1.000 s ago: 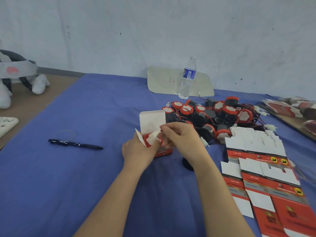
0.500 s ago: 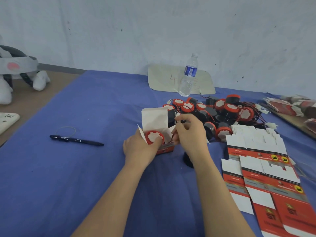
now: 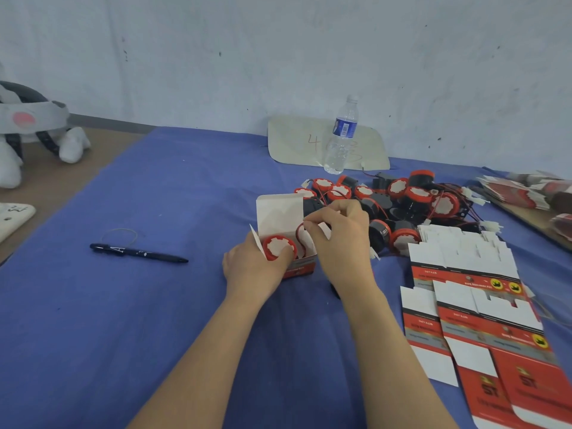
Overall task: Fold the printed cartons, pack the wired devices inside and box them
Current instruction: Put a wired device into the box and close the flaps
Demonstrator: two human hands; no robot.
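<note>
On the blue surface (image 3: 154, 305), just in front of the device pile (image 3: 402, 199), the open carton (image 3: 280, 209) stands gripped in the left hand (image 3: 250, 267), one device (image 3: 280, 247) seated inside. The right hand (image 3: 340, 236) pinches a second device (image 3: 302, 236) at the carton's mouth; forcing it in could tear a side flap or trap a wire.

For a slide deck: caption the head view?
Left hand steadies the open carton holding one red device; right hand slips in a second device.

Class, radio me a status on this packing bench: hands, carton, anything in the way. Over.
Left hand grips open carton, one device inside. Right hand pinches second device at carton mouth. Device pile crowds right behind.
</note>
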